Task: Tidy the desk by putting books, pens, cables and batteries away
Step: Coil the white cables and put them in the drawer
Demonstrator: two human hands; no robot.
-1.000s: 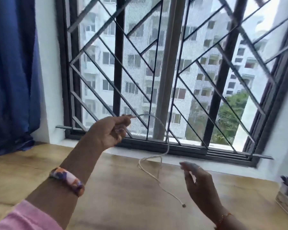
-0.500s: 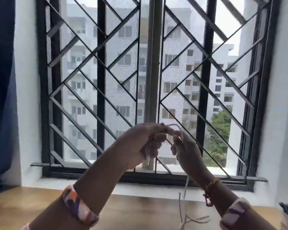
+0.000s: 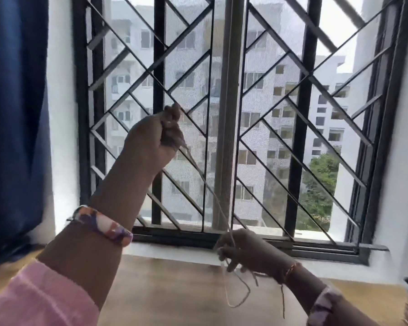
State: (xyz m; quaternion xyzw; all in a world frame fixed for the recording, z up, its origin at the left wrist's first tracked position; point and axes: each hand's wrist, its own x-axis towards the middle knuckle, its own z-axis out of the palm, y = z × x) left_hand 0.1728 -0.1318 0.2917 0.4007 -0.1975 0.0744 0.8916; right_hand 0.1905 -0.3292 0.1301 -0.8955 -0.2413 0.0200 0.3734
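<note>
Separated since half a second ago, left hand (image 3: pixel 154 135) at 11 o'clock and right hand (image 3: pixel 243 249) at 5 o'clock each pinch the white cable (image 3: pixel 207 184) (drawn taut above the desk (image 3: pixel 174 290)), straightening it for coiling.

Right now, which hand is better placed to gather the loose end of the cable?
Right. The right hand holds the cable low above the desk, with the slack loop hanging just under it. The left hand is raised high, gripping the other end.

White cable (image 3: pixel 212 191) taut between both hands
</note>
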